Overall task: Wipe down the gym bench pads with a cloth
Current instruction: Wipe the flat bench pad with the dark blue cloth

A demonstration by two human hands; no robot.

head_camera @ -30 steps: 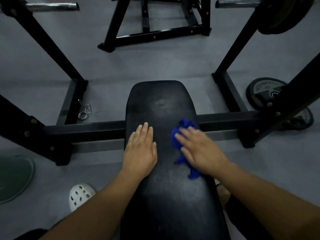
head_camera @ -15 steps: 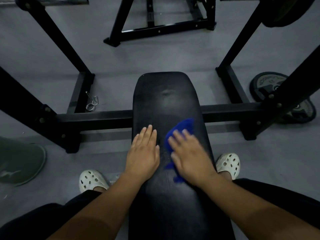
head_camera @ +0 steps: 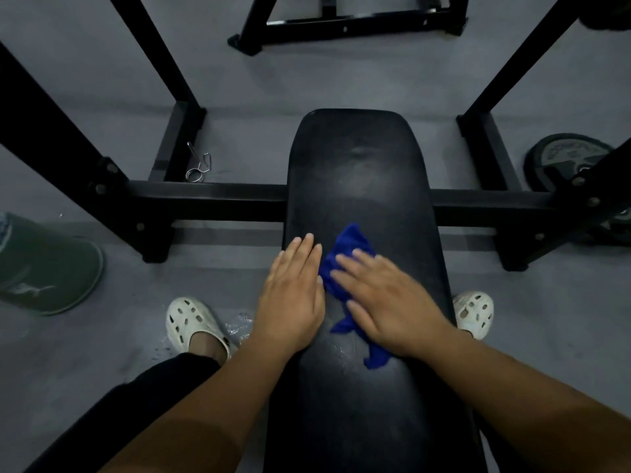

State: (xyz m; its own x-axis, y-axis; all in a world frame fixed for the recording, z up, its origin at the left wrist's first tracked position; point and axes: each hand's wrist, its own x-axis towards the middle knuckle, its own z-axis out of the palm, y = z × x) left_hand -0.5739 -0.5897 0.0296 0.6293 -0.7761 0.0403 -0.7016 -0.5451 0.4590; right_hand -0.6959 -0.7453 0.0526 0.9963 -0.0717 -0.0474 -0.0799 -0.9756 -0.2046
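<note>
The blue cloth (head_camera: 348, 249) has been swept by the right hand (head_camera: 392, 302) from the 3 o'clock edge of the bench pad (head_camera: 358, 158) toward 8 o'clock, away from the crossbar (head_camera: 205, 199), until the left hand (head_camera: 293, 295) is touched. The right white clog (head_camera: 474, 312) has been brought into view.

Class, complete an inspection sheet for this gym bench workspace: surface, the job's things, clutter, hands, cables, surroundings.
Surface: black bench pad, dull smears towards its far end.
Job's things: blue cloth, bunched on the pad.
Clutter: spring clip on the floor left of the pad; weight plate on the floor at right.
Hands: left hand flat on the pad beside the cloth; right hand presses the cloth with straight fingers.
Cables: nothing seen.
Surroundings: grey floor, black rack frame, green round object at left.
</note>
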